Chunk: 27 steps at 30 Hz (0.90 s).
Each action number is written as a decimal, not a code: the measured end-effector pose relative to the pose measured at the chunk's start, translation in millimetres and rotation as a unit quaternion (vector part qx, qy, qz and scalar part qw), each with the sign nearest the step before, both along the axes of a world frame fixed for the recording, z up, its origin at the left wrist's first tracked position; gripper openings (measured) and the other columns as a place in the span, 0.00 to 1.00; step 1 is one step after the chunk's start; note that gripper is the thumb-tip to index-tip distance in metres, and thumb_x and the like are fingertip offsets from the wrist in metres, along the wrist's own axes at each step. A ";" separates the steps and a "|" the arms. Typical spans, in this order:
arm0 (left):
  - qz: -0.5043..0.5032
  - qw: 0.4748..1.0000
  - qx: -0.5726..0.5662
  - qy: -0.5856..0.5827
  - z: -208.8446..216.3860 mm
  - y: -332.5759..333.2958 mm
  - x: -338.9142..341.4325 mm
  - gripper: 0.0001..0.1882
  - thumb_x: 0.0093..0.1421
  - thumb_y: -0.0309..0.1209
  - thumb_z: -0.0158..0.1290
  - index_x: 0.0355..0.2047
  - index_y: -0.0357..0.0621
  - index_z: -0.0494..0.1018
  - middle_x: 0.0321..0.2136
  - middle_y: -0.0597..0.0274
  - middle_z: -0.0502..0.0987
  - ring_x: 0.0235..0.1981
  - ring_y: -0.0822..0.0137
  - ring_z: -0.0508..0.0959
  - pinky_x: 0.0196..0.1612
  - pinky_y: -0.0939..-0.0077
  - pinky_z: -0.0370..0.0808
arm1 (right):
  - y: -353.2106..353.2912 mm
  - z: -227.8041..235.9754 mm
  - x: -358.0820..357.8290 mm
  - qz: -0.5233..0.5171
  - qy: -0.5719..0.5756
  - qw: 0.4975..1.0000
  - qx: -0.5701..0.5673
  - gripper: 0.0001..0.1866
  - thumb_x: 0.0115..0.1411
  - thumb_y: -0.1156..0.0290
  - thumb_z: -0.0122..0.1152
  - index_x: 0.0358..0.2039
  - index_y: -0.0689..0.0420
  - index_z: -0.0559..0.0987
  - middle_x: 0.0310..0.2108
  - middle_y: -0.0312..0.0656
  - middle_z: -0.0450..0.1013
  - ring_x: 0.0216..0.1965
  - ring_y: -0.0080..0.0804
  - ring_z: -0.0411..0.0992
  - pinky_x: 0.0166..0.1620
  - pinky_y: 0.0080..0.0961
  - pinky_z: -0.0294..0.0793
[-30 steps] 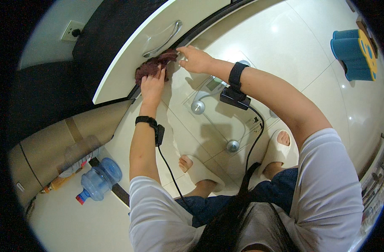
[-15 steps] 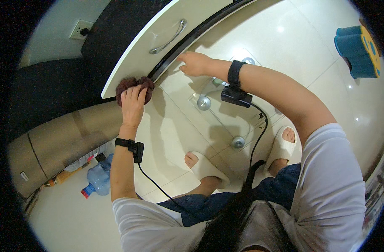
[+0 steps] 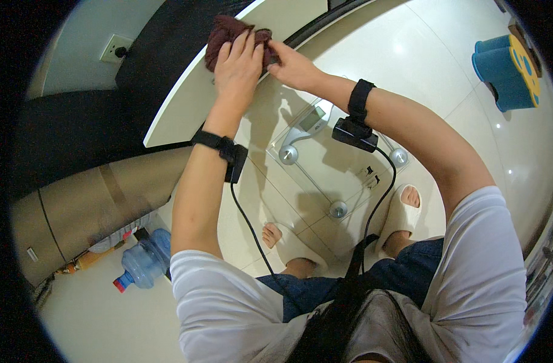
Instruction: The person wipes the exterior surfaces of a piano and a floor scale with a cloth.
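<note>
A dark maroon cloth point(image 3: 223, 37) lies bunched against the white drawer front point(image 3: 182, 107), covering most of its metal handle. My left hand point(image 3: 237, 68) presses on the cloth from above, fingers curved over it. At the panel's near edge, just right of the cloth, is my right hand point(image 3: 296, 68). Its thumb and forefinger sit either side of that edge, close to the cloth; the other fingertips are hidden. Each wrist carries a black strap with a small box and a cable.
A glass bathroom scale point(image 3: 316, 163) lies on the tiled floor before my slippered feet. A blue and yellow step stool point(image 3: 500, 72) stands at far right. On the left are a beige cabinet point(image 3: 88, 206) and a clear blue water jug point(image 3: 144, 261). A wall socket point(image 3: 115, 49) holds a plug.
My left hand has slid the cloth up and right along the drawer front, over the handle. My right hand has shifted slightly right and up, and the two hands are closer together.
</note>
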State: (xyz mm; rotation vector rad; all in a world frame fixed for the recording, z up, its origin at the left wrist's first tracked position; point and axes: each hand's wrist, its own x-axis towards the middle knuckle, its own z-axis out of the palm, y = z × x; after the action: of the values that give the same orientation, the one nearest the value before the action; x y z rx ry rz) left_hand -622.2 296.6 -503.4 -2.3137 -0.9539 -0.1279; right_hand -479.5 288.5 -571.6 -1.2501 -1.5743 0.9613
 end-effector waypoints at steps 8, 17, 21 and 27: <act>0.018 0.999 -0.044 -0.005 -7.7 -22.3 -58.5 0.19 0.53 0.30 0.52 0.47 0.51 0.73 0.56 0.65 0.69 0.57 0.65 0.66 0.56 0.65 0.61 | -16.0 5.2 -51.0 0.048 -0.019 0.993 -0.106 0.46 0.54 0.67 0.57 0.63 0.73 0.41 0.52 0.63 0.66 0.46 0.50 0.72 0.50 0.33 0.70; 0.059 0.995 -0.071 0.033 -17.1 -52.5 -120.4 0.20 0.53 0.29 0.53 0.48 0.52 0.72 0.59 0.68 0.66 0.57 0.67 0.66 0.56 0.65 0.59 | -56.4 24.1 -89.1 0.063 -0.039 0.987 -0.139 0.46 0.54 0.69 0.55 0.64 0.71 0.39 0.60 0.63 0.57 0.53 0.54 0.66 0.57 0.36 0.65; 0.084 0.989 -0.097 0.067 -22.5 -67.0 -148.1 0.22 0.52 0.28 0.53 0.50 0.51 0.71 0.59 0.68 0.66 0.57 0.66 0.65 0.56 0.63 0.60 | -58.0 16.3 -102.4 0.097 -0.064 0.990 -0.081 0.42 0.53 0.70 0.55 0.64 0.69 0.46 0.60 0.63 0.55 0.59 0.55 0.60 0.61 0.36 0.59; 0.109 0.980 -0.139 0.086 -35.5 -90.6 -197.8 0.22 0.53 0.27 0.52 0.50 0.50 0.71 0.56 0.65 0.68 0.57 0.64 0.66 0.56 0.61 0.60 | -49.8 2.6 -134.1 0.174 -0.066 0.978 -0.095 0.39 0.52 0.69 0.56 0.62 0.68 0.54 0.59 0.62 0.58 0.60 0.55 0.58 0.62 0.35 0.59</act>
State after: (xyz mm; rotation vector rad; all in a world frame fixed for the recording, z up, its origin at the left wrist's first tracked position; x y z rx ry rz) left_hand -819.9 206.0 -538.9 -2.4010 -1.1890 0.3098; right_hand -613.6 238.6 -569.0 -1.2083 -1.8826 1.2985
